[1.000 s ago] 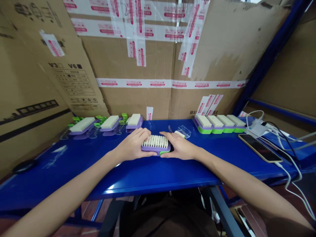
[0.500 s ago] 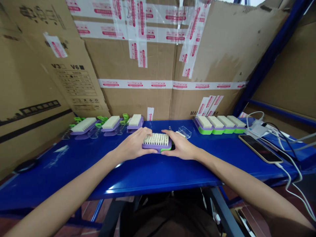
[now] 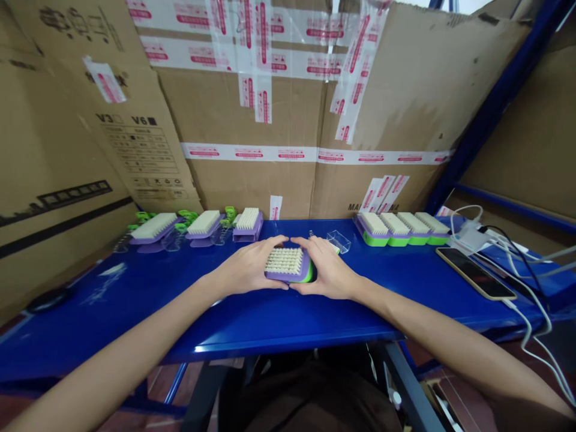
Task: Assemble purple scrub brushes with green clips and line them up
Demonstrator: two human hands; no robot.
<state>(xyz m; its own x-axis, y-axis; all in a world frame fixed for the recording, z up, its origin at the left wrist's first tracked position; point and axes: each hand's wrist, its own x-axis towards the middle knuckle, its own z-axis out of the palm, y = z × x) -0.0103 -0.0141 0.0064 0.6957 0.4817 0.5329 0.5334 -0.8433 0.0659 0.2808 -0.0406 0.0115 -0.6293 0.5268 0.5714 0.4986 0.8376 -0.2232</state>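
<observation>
A scrub brush (image 3: 286,263) with cream bristles facing up and a purple and green body is held between my two hands above the blue table (image 3: 279,324). My left hand (image 3: 249,264) grips its left side, thumb at the near edge and fingers over the far edge. On the right end, my right hand (image 3: 330,267) is closed around the green part. The underside of the brush is hidden. Just beyond my right hand lie a clear plastic box piece (image 3: 339,241) and a small spring (image 3: 311,234).
At the back left stand several purple brush heads (image 3: 203,222) with green parts (image 3: 186,217) and clear pieces among them. A row of finished-looking green and purple brushes (image 3: 375,231) sits back right. A phone (image 3: 474,273) and white cables (image 3: 524,324) lie at right. Cardboard (image 3: 252,180) walls the back.
The brush has turned and tilted slightly, showing more of its green right end. My fingers have shifted around it, and the view has moved a little.
</observation>
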